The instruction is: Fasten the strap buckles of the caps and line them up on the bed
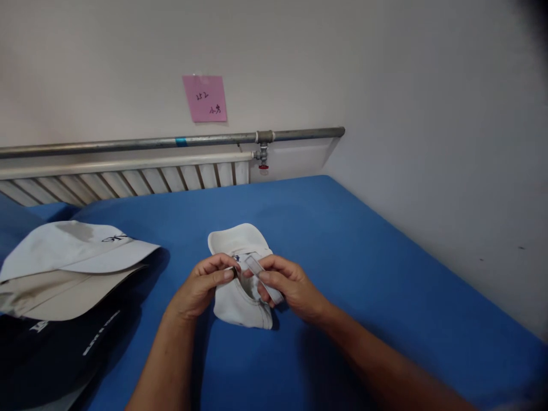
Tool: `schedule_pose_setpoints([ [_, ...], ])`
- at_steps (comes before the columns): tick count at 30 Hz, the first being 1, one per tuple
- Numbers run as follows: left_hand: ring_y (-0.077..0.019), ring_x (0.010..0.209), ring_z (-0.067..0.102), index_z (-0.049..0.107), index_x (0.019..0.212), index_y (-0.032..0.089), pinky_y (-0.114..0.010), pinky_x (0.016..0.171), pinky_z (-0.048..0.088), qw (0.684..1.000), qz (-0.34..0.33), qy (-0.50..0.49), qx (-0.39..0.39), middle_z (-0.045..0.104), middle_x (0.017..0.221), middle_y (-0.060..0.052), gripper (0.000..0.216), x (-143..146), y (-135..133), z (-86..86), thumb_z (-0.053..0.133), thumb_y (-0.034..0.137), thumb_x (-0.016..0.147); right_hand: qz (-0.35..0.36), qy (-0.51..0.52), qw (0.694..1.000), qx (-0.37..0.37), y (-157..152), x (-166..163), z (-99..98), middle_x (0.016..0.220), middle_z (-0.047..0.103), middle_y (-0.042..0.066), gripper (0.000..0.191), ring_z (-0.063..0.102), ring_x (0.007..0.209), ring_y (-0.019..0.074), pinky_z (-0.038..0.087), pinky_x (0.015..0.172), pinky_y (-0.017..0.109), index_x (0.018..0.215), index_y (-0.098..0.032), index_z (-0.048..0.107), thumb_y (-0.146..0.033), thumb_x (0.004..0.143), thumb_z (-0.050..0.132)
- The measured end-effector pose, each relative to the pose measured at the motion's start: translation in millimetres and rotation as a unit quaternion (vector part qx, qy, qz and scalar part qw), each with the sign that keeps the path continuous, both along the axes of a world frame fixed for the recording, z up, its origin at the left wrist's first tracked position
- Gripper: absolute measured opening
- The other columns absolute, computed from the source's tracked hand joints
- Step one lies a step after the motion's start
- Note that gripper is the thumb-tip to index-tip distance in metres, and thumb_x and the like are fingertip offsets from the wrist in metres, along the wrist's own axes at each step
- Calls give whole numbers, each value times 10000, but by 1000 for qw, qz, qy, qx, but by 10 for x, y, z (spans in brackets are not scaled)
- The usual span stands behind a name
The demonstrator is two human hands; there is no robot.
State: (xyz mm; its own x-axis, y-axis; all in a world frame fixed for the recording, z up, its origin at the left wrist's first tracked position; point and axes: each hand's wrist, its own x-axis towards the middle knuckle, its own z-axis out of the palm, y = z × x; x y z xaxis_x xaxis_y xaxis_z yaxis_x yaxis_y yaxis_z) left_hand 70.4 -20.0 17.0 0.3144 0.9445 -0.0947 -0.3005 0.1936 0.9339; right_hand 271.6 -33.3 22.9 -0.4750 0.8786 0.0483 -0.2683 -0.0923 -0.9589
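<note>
A white baseball cap (242, 305) lies on the blue surface in front of me, its brim pointing away and its back opening toward me. My left hand (208, 282) pinches a small dark buckle (234, 272) at the left side of that opening. Between the thumb and fingers of my right hand (291, 282) is the cap's pale strap (263, 278), its end pointing up and left. The two hands are close together but apart, and they cover part of the cap's crown.
At the left lie a white cap (72, 248), a beige cap (81, 297) and a dark navy cap (72, 354), stacked. A radiator (171, 178) and a metal pipe (141, 145) run along the back wall, with a red-handled valve (263, 162). A pink note (205, 100) hangs above.
</note>
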Motion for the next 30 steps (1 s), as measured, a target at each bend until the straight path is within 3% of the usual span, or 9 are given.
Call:
schedule_pose_setpoints([
  [11,-112,645,596,703,786,162,-212,647,432,1000,-15,-13,-11,690,707,-10,225,45,7,-54,830,260,630,10,-19,998,52,-38,-22,15,629,590,-26,130,512,543,87,417,521,223,865,-185,648,-300,810,626],
  [17,-111,639,588,675,720,156,-217,650,435,999,-5,-37,13,680,683,-11,167,10,1,-39,806,234,652,-25,-16,999,-33,47,2,-1,601,550,-55,169,392,383,31,315,386,181,787,-175,585,-338,823,611],
  [21,-113,627,588,678,723,164,-221,640,433,999,-9,-32,10,677,669,-7,156,1,5,-56,801,229,655,22,-37,996,-79,62,-8,-43,548,494,-67,163,328,363,21,275,346,161,774,-164,591,-319,790,640],
  [30,-126,606,593,678,707,151,-226,613,434,1000,-13,-23,15,675,648,-17,228,17,16,-81,824,296,610,90,28,985,-141,73,18,-82,487,431,-95,191,247,341,12,244,321,137,768,-169,550,-319,766,669],
])
